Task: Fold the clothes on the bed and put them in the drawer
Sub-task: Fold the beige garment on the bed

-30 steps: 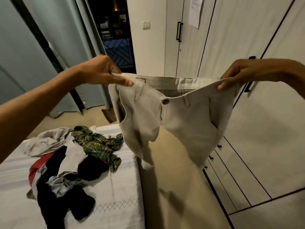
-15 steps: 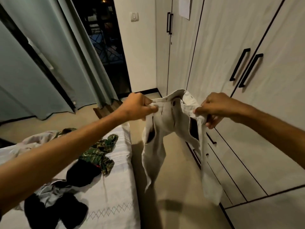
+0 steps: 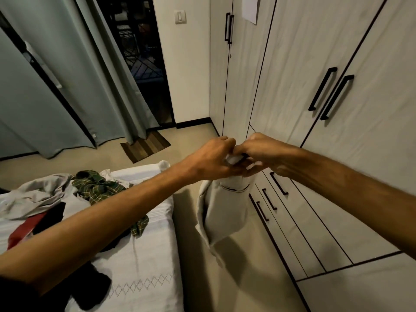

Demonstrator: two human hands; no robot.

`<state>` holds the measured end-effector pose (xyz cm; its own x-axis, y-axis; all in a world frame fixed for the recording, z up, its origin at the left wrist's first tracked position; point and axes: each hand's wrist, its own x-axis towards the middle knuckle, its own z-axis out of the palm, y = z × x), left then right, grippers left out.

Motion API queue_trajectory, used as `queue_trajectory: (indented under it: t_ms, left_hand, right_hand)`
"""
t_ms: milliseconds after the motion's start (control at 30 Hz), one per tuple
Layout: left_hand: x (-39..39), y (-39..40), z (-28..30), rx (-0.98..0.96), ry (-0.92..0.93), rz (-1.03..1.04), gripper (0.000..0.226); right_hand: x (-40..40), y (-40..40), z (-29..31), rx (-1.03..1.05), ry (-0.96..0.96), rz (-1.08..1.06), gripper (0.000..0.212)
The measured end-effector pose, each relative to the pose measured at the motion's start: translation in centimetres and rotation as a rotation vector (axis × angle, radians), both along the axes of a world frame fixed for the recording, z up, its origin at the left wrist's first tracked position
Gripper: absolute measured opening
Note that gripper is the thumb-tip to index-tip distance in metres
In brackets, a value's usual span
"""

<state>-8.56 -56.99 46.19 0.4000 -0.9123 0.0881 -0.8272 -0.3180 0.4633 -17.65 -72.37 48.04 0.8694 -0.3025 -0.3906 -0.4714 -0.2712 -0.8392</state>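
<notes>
On the left, the bed (image 3: 144,287) holds a heap of unfolded clothes (image 3: 67,199), so the job looks barely begun. Out over the floor, the left hand (image 3: 209,161) and right hand (image 3: 263,152) meet, fingers clenched on the waistband of the pale trousers (image 3: 222,212), which hang doubled lengthwise, limp and creased. Next, I'd guess, comes halving the legs. The drawers (image 3: 292,221) at right stand closed.

I'm standing in a home bedroom: a bed (image 3: 146,278) with a white sheet and a heap of clothes (image 3: 74,199), a tall wardrobe (image 3: 292,75) with drawers (image 3: 299,226), long curtains (image 3: 74,86) and a small doormat (image 3: 145,146).
</notes>
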Motion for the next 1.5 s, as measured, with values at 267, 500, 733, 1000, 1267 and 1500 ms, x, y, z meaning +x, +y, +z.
queue_trajectory:
  t_ms: [267, 500, 733, 1000, 1267, 1500]
  left_hand:
    - [2.3, 1.6, -1.0, 0.132, -0.056, 0.030, 0.031]
    - [4.6, 4.1, 1.6, 0.074, -0.008, 0.046, 0.037]
    - [7.0, 7.0, 3.2, 0.059, -0.075, 0.062, 0.033]
    - [6.9, 8.5, 0.7, -0.040, 0.025, 0.172, 0.025]
    - [3.7, 5.6, 1.0, -0.112, 0.016, 0.040, 0.021]
    - [3.2, 7.5, 0.6, -0.314, 0.225, 0.048, 0.046]
  right_hand:
    - [0.4, 0.7, 0.4, -0.103, 0.071, 0.279, 0.026]
    - [-0.2, -3.3, -1.1, -0.833, -0.041, 0.669, 0.060]
    - [-1.0, -5.6, -1.9, -1.090, -0.066, 0.634, 0.033]
    - [0.4, -3.7, 4.6, -1.340, -0.065, 0.658, 0.035]
    - [0.6, 2.8, 0.6, -1.000, -0.285, 0.536, 0.040]
    - [0.3, 3.1, -1.2, -0.772, -0.511, 0.484, 0.042]
